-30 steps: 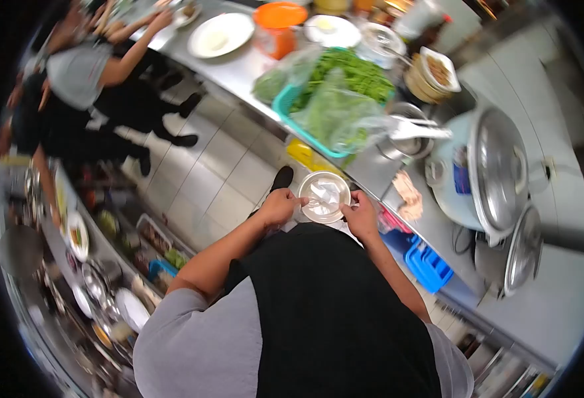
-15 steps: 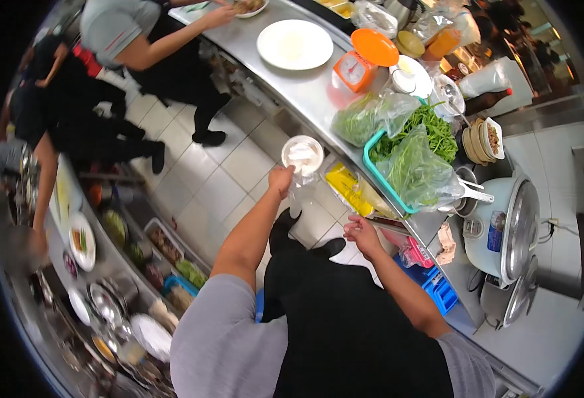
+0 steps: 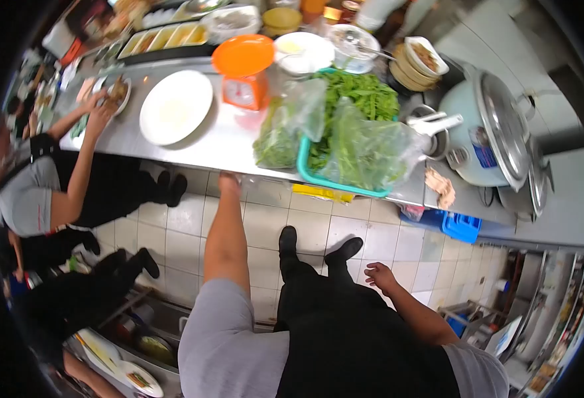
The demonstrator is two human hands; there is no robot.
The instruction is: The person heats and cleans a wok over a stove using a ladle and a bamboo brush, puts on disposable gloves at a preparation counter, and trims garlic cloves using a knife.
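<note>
My left hand reaches forward to the front edge of the steel counter. Its fingers are blurred and partly hidden at the edge, and what they hold, if anything, cannot be made out. Some clear plastic shows just right of it. My right hand hangs over the floor with fingers apart, holding nothing. On the counter beyond my left hand stand a white oval plate and an orange scale. A turquoise basket of bagged greens is farther right.
A co-worker's hands are over a dish at the left of the counter. Other people's dark-clad legs are at lower left. A large rice cooker and stacked bowls stand at right. Blue bin below the counter.
The view has turned, bringing the counter across the top. My left hand has gone forward to the counter edge; the white round container it held is out of sight. My right hand stays open.
</note>
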